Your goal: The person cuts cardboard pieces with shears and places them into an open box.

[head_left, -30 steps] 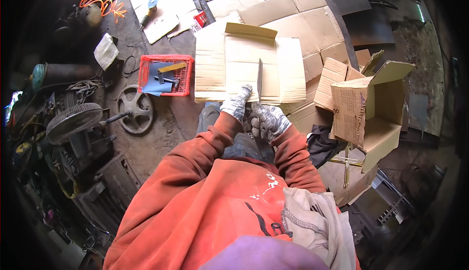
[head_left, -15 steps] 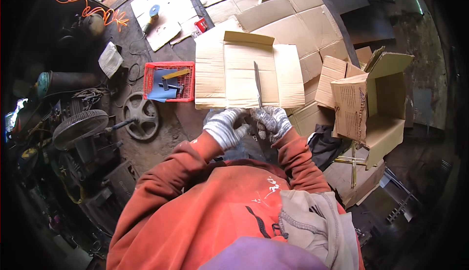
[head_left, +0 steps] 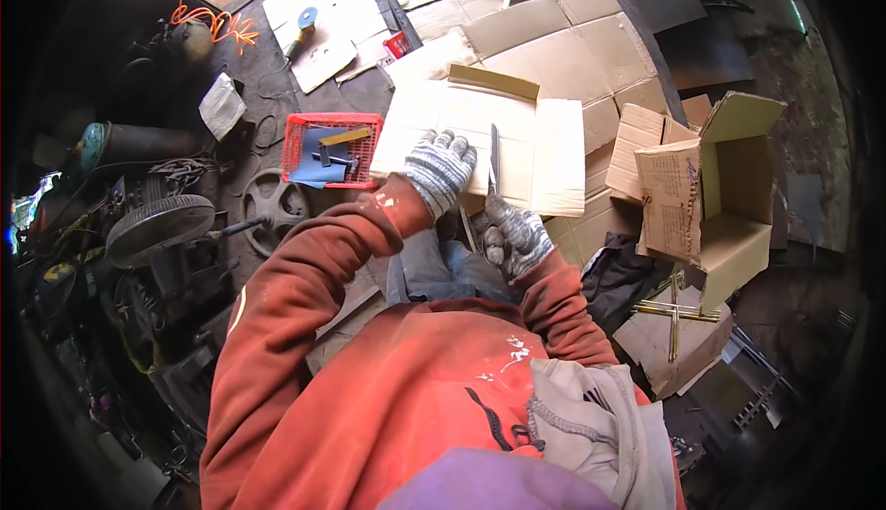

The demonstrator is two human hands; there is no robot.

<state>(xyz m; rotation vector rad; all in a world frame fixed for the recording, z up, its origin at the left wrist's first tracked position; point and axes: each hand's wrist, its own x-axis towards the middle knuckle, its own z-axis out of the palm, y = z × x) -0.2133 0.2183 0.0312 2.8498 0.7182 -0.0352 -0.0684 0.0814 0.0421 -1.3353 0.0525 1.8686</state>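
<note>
Pale brown cardboard [head_left: 517,136] lies flat on the floor in front of you, a folded-out sheet with a darker flap along its far edge. Your left hand [head_left: 441,170], in a grey knitted glove, rests on it with the fingers spread apart and pressed flat, holding nothing. Your right hand [head_left: 513,236], gloved the same way, sits just below the sheet's near edge with its fingers curled tight around the lower end of a thin metal blade [head_left: 494,157]. The blade stands nearly straight up across the sheet, just beside your left fingertips.

Left of the sheet, almost touching its edge, sits a red plastic basket [head_left: 297,136] with dark and yellowish tools inside. More flattened cardboard spreads beyond and to the right. An open cardboard box [head_left: 729,192] stands further right, well apart from your hands. A round metal wheel [head_left: 269,204] lies on the dark floor below the basket, and an orange cord [head_left: 198,21] curls at the far left.
</note>
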